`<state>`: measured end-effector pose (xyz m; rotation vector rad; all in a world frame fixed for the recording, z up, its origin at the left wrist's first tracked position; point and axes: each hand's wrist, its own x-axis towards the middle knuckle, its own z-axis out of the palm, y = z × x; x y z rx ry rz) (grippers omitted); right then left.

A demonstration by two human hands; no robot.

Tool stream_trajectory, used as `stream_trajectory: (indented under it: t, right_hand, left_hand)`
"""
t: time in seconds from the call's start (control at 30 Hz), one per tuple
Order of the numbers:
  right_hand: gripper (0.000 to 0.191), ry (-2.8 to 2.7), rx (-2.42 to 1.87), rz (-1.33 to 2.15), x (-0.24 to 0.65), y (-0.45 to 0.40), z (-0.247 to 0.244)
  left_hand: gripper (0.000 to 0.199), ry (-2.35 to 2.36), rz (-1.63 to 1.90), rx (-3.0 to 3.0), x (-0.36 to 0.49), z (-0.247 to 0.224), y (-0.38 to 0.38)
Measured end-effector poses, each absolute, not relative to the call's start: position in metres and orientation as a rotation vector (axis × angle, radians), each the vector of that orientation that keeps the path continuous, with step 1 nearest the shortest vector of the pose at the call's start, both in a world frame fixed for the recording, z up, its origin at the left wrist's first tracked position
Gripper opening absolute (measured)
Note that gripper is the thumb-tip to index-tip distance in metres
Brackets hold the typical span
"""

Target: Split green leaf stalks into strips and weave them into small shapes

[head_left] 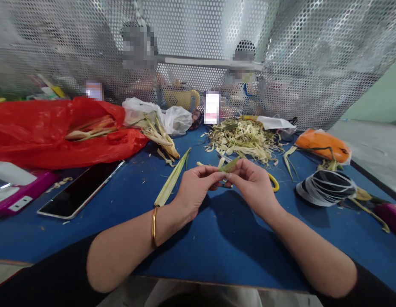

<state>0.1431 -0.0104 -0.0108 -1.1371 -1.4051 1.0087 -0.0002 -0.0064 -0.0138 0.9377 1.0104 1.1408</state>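
Above the middle of the blue table, my left hand (198, 185) and my right hand (253, 183) meet, fingertips almost touching. Both pinch a piece of green corn husk (229, 166), which rises from between the thumbs and fingers. Its lower part is hidden by my fingers. A longer pale-green husk strip (172, 181) lies on the table just left of my left hand, its lower end next to my wrist. Behind my right hand, the yellow handle of what look like scissors (274, 182) shows in part. Beyond the hands is a heap of shredded husk (244, 138).
At left are a red plastic bag (41, 128) holding husks, a black phone (82, 189) and a purple box (28, 194). A husk bundle (164, 138) lies by a white bag (178, 119). At right sit a thread spool (325, 187) and an orange packet (325, 145). Perforated metal panels (204, 30) stand behind.
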Motion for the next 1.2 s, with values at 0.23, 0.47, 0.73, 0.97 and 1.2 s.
stream_trajectory:
  t: [0.23,0.47,0.73,0.97,1.2]
  right_hand:
    - [0.012,-1.626,-1.250,0.852,0.142,-0.012,-0.010]
    - [0.018,-2.174,-1.820,0.105,0.180,-0.010,0.017]
    - [0.040,-2.387,-2.168,0.005,0.200,-0.009,0.008]
    - [0.053,-2.321,-2.007,0.104,0.205,-0.006,0.011]
    - [0.055,-1.704,-1.416,0.807,0.200,0.002,0.009]
  left_hand:
    - [0.014,1.029,1.167,0.881,0.001,-0.009,-0.008]
    - [0.020,1.067,1.162,0.854,-0.003,-0.007,-0.003]
    - [0.024,1.066,1.201,0.881,-0.006,-0.001,0.000]
    - [0.022,1.040,1.258,0.910,-0.007,0.017,0.007]
    - [0.015,1.006,1.329,0.838,-0.003,0.035,0.024]
